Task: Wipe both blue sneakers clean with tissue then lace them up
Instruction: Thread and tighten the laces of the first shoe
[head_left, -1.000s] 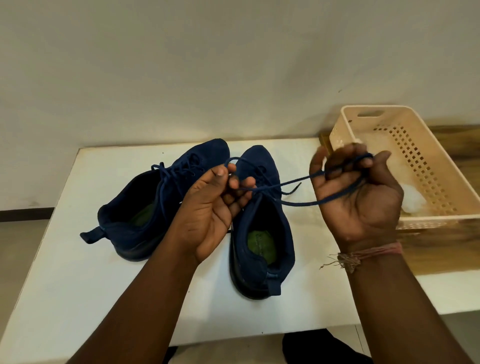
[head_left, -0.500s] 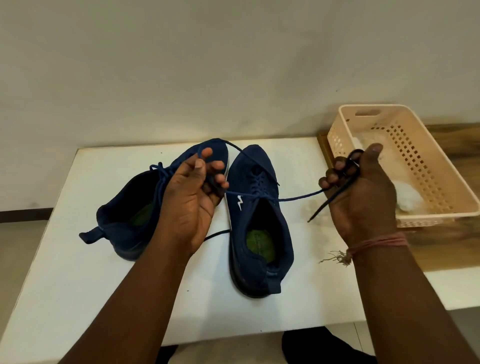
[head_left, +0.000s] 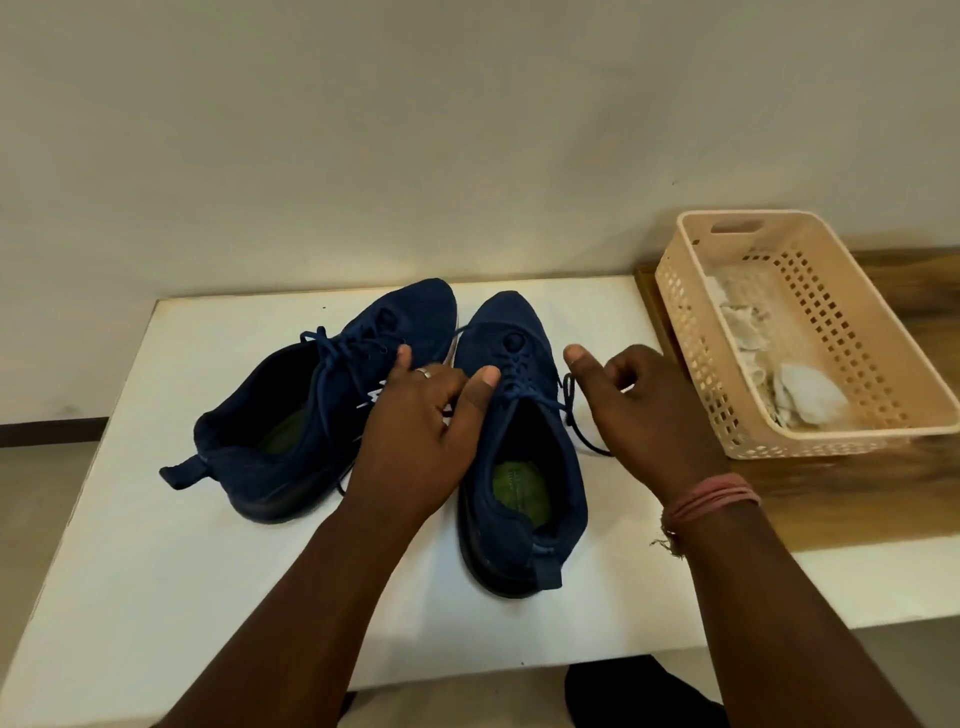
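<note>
On the white table (head_left: 130, 519) the left sneaker (head_left: 291, 415) sits laced. The left hand (head_left: 421, 436) rests spread beside the right sneaker (head_left: 519, 467) — its lace (head_left: 571, 410) pinched by the right hand (head_left: 644, 415), I think. Slack there could loosen the tie.

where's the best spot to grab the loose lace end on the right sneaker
Take the lace end near its free tip, where it trails off the right sneaker onto the white table. Come from the right with the right hand in a pinch grip. That stretch appears to lie clear of the shoe and eyelets, and this hand is nearest.
</note>
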